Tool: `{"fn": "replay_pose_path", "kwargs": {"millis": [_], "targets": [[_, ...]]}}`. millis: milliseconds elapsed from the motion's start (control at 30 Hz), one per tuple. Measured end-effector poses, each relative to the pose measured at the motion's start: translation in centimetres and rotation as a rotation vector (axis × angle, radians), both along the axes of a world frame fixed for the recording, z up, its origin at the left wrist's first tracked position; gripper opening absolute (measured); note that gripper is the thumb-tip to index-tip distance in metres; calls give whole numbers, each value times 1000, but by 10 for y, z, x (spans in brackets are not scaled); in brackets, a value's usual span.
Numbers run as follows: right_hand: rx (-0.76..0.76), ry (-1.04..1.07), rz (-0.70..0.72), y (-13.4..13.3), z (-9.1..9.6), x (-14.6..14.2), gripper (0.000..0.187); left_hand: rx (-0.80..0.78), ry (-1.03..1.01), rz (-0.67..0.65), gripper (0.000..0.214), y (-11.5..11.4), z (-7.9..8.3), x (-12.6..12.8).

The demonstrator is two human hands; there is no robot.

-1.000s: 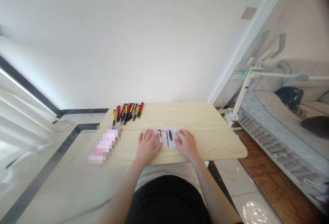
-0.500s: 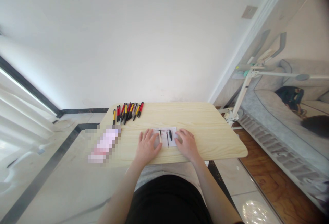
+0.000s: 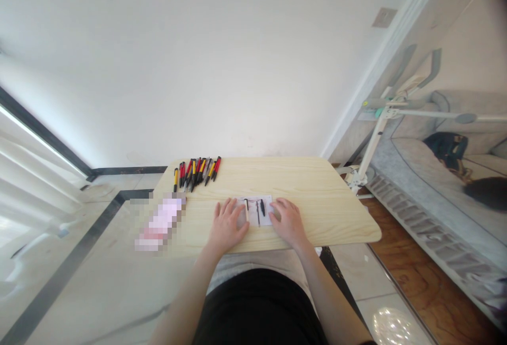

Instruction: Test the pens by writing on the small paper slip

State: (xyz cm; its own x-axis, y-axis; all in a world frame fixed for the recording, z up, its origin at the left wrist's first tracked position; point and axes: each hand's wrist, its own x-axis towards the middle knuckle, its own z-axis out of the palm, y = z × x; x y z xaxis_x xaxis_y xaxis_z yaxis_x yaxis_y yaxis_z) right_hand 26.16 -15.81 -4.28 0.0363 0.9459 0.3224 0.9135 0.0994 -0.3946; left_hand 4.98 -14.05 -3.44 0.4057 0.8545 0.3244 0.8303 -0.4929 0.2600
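My left hand (image 3: 228, 224) lies with its fingers spread over the left side of a white sheet of paper (image 3: 253, 220). On the opposite side, my right hand (image 3: 288, 220) rests with fingers apart at the paper's right edge. Between the hands, several pen parts lie on the paper. A slim dark piece, seemingly a pen refill (image 3: 258, 214), is in the middle. To its right is a short black pen part (image 3: 262, 208). Beside my left hand is a thin piece with a black top (image 3: 246, 205), whose kind I cannot make out. Neither hand holds anything.
At the back left of the light wooden table (image 3: 328, 202) lies a group of red, yellow and black pens (image 3: 197, 173). A pixelated pink patch (image 3: 162, 223) covers the table's left edge. A white-framed exercise machine (image 3: 374, 141) and a grey sofa (image 3: 412, 165) stand to the right.
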Motion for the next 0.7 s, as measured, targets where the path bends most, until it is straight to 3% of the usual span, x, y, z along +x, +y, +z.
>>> {"fn": "replay_pose_path", "kwargs": {"millis": [700], "targets": [[3, -1, 0, 0, -1, 0, 29, 7, -11, -5, 41, -1, 1, 1]]}}
